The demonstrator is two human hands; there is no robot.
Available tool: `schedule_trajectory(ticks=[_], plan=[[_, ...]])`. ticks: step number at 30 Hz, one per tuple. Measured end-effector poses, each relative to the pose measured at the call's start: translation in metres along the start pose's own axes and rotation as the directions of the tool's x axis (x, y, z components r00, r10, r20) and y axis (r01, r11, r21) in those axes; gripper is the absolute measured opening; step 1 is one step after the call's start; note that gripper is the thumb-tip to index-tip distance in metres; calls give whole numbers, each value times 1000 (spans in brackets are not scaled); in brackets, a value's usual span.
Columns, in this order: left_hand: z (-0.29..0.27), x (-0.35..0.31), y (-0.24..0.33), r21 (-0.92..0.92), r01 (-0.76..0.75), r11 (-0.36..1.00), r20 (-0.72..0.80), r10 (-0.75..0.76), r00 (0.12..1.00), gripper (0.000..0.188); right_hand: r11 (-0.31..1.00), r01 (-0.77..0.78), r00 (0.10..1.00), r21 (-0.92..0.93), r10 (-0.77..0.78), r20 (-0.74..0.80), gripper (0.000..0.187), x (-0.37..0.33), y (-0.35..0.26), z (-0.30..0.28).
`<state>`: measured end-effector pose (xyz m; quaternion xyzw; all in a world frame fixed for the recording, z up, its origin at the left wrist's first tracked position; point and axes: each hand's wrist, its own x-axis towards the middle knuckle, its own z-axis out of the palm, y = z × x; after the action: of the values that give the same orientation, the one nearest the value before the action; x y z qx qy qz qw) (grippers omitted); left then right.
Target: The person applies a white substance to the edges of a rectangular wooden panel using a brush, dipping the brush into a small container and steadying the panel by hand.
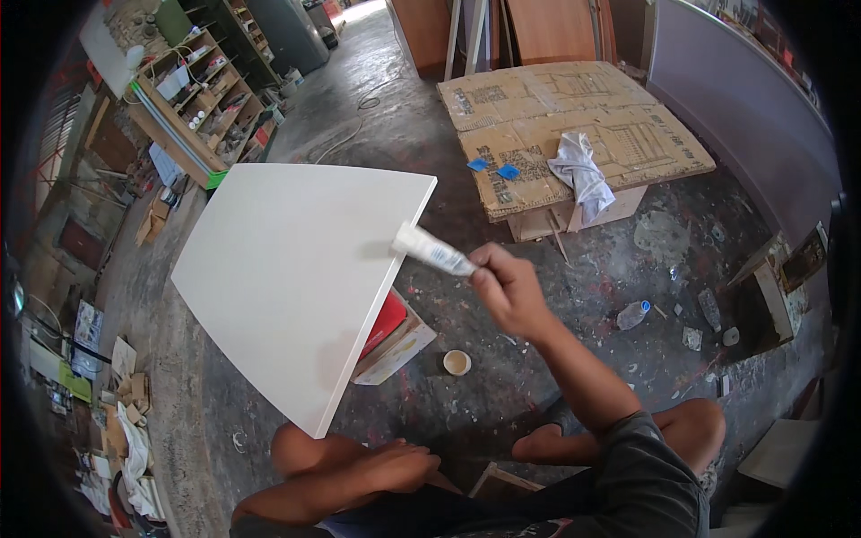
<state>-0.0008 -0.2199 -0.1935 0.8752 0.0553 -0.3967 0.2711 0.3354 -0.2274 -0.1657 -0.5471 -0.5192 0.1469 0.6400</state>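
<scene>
Currently my right hand [508, 289] grips a whitish paintbrush [436, 253] mid-frame, its bristles [411, 239] at the right edge of the white panel [291, 269], left of centre; my left hand [400, 465] rests at lower centre, whether holding anything I cannot tell.

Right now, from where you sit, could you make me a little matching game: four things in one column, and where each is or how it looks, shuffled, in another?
Things:
1. Brush
2. Rag
3. Cup
4. Bottle

Places and looks:
A. Open-topped, upright on the floor
B. Clear, with a blue cap
C. In the right hand
D. Draped over the near edge of the cardboard

Right pairs: 1-C, 2-D, 3-A, 4-B
</scene>
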Motion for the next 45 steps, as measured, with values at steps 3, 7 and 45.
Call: schedule_trajectory(ticks=[3, 7, 45], plan=[[-2, -1, 3, -55, 37, 998, 13, -37, 999, 17, 999, 32, 999, -40, -32, 2, 13, -6, 3, 13], [5, -1, -5, -141, 25, 990, -20, -28, 999, 17, 995, -70, 990, -74, 61, -124, 15, 10, 24, 8], [6, 2, -6, -115, 44, 992, -27, -47, 999, 20, 673, -463, 884, 576, 302, 357, 20, 19, 19, 14]])
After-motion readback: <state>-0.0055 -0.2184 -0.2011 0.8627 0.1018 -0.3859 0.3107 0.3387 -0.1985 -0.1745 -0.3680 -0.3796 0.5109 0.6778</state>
